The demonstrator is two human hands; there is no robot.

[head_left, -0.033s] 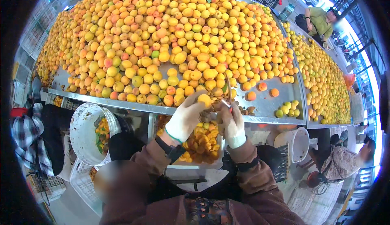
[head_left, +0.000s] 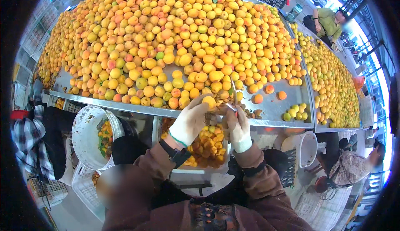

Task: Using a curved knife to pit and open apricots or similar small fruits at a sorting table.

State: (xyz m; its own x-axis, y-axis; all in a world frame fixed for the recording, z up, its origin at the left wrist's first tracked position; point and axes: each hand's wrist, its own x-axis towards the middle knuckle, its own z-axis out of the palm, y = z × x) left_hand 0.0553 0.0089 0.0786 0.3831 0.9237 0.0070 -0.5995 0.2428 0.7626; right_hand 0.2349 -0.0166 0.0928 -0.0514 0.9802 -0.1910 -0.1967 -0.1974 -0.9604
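My left hand (head_left: 188,122), in a soiled white glove, is closed round a yellow apricot (head_left: 209,102) at the table's front edge. Close beside it, my gloved right hand (head_left: 237,127) grips a small knife (head_left: 233,91), its blade pointing up and away from me. The two hands are slightly apart. Below them, cut apricot pieces (head_left: 211,142) fill a white crate (head_left: 200,171). A large heap of whole apricots (head_left: 166,35) covers much of the metal table (head_left: 273,111) just beyond my hands.
To my left stands a white bucket (head_left: 85,133) with fruit scraps and leaves inside. Another white bucket (head_left: 308,147) is at the right, under the table. A second fruit heap (head_left: 329,77) lies beyond a metal divider. People sit at both sides and at the far right.
The knife blade has tilted slightly. Both hands have stayed almost in place, still holding the apricot and the knife.
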